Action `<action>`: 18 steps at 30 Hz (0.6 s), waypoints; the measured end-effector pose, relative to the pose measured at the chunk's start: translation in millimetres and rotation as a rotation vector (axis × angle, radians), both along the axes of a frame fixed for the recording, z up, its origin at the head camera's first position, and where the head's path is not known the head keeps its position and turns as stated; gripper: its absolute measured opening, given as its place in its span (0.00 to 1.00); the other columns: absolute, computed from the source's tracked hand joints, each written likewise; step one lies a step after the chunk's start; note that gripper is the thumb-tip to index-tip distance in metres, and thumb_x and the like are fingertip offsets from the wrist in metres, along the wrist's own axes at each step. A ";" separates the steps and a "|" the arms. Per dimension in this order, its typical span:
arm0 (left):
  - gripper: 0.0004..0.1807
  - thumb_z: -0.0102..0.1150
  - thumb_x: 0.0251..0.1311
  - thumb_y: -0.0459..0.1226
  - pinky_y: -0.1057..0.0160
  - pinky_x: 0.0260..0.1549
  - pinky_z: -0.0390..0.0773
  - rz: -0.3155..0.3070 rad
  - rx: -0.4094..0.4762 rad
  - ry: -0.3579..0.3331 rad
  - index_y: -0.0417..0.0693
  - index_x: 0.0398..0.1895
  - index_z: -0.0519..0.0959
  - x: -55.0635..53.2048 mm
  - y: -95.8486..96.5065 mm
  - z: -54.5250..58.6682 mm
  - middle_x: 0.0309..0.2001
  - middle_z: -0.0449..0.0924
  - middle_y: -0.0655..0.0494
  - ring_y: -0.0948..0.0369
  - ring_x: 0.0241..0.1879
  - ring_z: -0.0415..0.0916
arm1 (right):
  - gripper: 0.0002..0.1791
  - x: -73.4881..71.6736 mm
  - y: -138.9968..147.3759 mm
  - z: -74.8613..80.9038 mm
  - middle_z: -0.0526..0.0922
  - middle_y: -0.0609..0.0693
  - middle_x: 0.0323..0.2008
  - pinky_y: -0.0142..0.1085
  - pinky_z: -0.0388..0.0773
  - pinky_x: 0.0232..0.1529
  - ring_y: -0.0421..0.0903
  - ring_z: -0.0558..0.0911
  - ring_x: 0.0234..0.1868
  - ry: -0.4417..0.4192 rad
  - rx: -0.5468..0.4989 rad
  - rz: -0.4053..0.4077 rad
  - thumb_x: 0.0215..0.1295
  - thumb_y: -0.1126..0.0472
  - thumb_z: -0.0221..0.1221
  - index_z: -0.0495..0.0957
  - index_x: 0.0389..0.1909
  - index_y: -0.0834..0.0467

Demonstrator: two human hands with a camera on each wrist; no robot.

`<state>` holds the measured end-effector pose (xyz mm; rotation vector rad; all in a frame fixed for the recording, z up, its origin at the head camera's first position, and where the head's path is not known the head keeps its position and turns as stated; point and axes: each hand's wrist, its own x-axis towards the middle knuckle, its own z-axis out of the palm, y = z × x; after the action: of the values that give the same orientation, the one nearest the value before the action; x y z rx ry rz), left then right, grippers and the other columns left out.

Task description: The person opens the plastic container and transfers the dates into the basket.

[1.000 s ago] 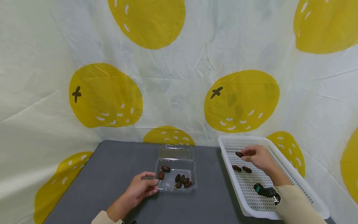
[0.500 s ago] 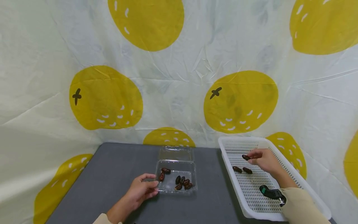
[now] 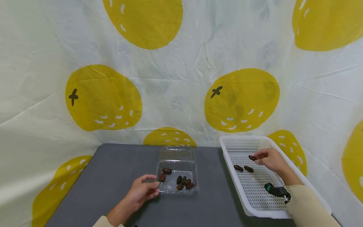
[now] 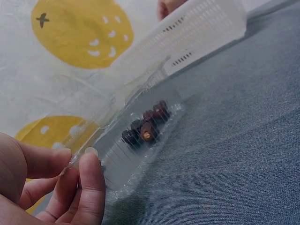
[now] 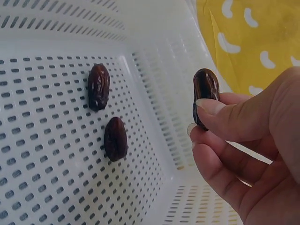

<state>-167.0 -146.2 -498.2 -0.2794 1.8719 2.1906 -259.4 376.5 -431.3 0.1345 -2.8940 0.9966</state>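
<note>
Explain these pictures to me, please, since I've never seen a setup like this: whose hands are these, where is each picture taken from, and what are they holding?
There is no machine arm here: these are a person's own bare hands. The wide picture comes from a camera worn on the head, looking forward and down. The two close ones come from cameras on the left and right wrists.

On the grey table sit a clear plastic box with its lid open, and a white basket full of small holes. The box holds seven dark fruits, apparently dates, in two groups. Two more lie in the basket.

The left hand pinches the box's edge. The right hand holds one fruit above the basket.
</note>
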 end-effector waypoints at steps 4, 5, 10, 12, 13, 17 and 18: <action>0.25 0.65 0.66 0.28 0.64 0.32 0.88 -0.002 0.000 -0.006 0.30 0.63 0.71 -0.6 -0.7 1.7 0.30 0.84 0.52 0.61 0.28 0.84 | 0.11 2.1 3.3 3.1 0.86 0.61 0.37 0.37 0.78 0.37 0.50 0.80 0.36 -0.027 0.020 -0.010 0.61 0.70 0.69 0.85 0.43 0.70; 0.25 0.65 0.66 0.28 0.64 0.32 0.88 -0.002 -0.001 -0.006 0.30 0.63 0.71 -0.8 -0.8 2.0 0.30 0.84 0.52 0.61 0.28 0.84 | 0.11 2.5 4.0 3.5 0.86 0.61 0.37 0.37 0.78 0.38 0.51 0.79 0.37 -0.037 0.026 -0.015 0.62 0.70 0.69 0.85 0.43 0.70; 0.25 0.66 0.66 0.28 0.64 0.32 0.88 -0.002 -0.001 -0.009 0.31 0.63 0.71 -1.8 -1.4 2.9 0.30 0.85 0.52 0.61 0.29 0.85 | 0.11 1.2 7.0 3.9 0.85 0.63 0.39 0.41 0.79 0.40 0.54 0.78 0.39 -0.070 0.067 -0.066 0.62 0.68 0.69 0.86 0.44 0.69; 0.24 0.65 0.66 0.28 0.64 0.32 0.88 0.000 0.003 -0.016 0.31 0.63 0.71 -1.7 -1.5 2.7 0.30 0.85 0.53 0.61 0.29 0.85 | 0.11 -0.3 8.7 3.0 0.86 0.63 0.39 0.43 0.80 0.40 0.55 0.78 0.39 -0.078 0.086 -0.084 0.61 0.67 0.70 0.86 0.43 0.69; 0.24 0.65 0.66 0.28 0.64 0.33 0.88 0.004 0.003 -0.020 0.31 0.63 0.71 -1.7 -1.6 2.6 0.30 0.85 0.53 0.61 0.29 0.85 | 0.11 -1.1 9.5 2.4 0.86 0.64 0.39 0.43 0.80 0.40 0.55 0.78 0.39 -0.085 0.089 -0.091 0.60 0.67 0.70 0.86 0.42 0.69; 0.24 0.66 0.66 0.28 0.63 0.33 0.88 0.010 0.002 -0.030 0.32 0.62 0.72 -1.2 -1.5 2.8 0.30 0.85 0.53 0.61 0.29 0.85 | 0.11 -2.4 12.9 -0.7 0.86 0.64 0.39 0.44 0.80 0.40 0.57 0.78 0.39 -0.119 0.100 -0.118 0.59 0.67 0.70 0.87 0.40 0.68; 0.24 0.66 0.66 0.28 0.63 0.33 0.88 0.009 -0.001 -0.030 0.32 0.63 0.72 -1.2 -1.3 3.4 0.31 0.85 0.52 0.61 0.29 0.85 | 0.10 -2.3 14.0 -1.8 0.86 0.63 0.39 0.43 0.80 0.40 0.57 0.78 0.39 -0.124 0.104 -0.124 0.58 0.67 0.70 0.87 0.40 0.68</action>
<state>-168.2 -147.6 -494.9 -0.3194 1.8592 2.1795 -261.7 390.5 -433.0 -0.1035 -3.0223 0.8639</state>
